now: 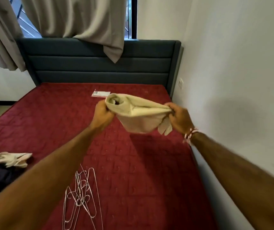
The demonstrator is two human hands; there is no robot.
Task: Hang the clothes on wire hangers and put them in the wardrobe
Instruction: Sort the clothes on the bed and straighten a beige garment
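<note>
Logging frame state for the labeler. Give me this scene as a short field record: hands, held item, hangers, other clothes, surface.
left hand: grips the left end of the cream garment
right hand: grips its right end; bracelet on the wrist
cream garment: bunched, held in the air above the mattress
wire hangers: loose tangle lying on the mattress, near side, no hand on them
clothes pile: light and dark pieces at the mattress's left edge
mattress: red, quilted; small flat packet near the headboard
</note>
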